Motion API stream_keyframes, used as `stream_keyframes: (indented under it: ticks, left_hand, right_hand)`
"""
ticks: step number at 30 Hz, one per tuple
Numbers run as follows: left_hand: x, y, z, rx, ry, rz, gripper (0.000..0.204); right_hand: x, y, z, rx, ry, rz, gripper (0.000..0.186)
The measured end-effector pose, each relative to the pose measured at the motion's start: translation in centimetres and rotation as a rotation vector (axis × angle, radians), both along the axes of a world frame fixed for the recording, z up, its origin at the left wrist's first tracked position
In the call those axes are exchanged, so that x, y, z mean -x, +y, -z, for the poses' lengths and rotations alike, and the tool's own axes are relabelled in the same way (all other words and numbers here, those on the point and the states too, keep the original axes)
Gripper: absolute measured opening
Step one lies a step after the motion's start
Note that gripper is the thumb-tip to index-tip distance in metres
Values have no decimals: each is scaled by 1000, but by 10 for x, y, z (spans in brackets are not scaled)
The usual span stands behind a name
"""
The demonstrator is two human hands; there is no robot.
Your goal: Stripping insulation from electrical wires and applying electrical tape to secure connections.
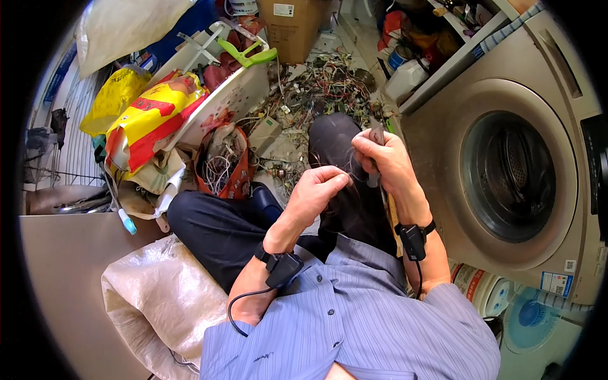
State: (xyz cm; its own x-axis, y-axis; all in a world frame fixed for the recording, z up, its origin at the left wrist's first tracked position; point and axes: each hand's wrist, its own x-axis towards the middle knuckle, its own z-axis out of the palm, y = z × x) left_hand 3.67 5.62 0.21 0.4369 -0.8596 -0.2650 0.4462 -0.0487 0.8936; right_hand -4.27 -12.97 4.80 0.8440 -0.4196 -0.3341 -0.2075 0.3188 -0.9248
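Observation:
My left hand [316,190] is pinched on a thin strand of wire [348,177], over my dark-trousered leg [332,136]. My right hand [386,161] grips a dull grey metal tool [376,133], perhaps a blade, upright with its tip above my fingers. The wire runs faintly between the hands; where it ends is too fine to tell. Beyond my knee lies a spread of tangled wires and small parts [320,82] on the floor. A red bag of wires [221,161] stands to the left of my hands.
A washing machine [430,152] stands close at my right, under shelves [462,31]. At left are a white basket [234,101], plastic bags [145,120] and a pale sack [152,291]. A cardboard box [291,31] stands at the back; buckets [481,285] sit at lower right.

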Motion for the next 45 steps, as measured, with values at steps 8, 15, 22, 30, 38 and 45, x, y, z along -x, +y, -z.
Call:
stream_keyframes:
  ticks: [8,15,22,30,38,45]
  left_hand:
    - [9,-5,-1,-106,71,-6,25]
    - [1,5,8,13,218,-43,22]
    - [0,1,3,25,244,-126,22]
    - [0,0,13,46,190,-211,19]
    - [15,0,0,43,182,-250,18]
    - [26,16,1,-13,223,-337,19]
  right_hand:
    - [-1,4,10,146,-119,187,13]
    - [3,-2,12,158,-86,172,12]
    - [8,-5,13,116,-27,191,20]
    - [26,35,-5,266,85,48,34]
    - [17,38,13,831,33,16,12]
    - [29,-23,7,596,15,385,13]
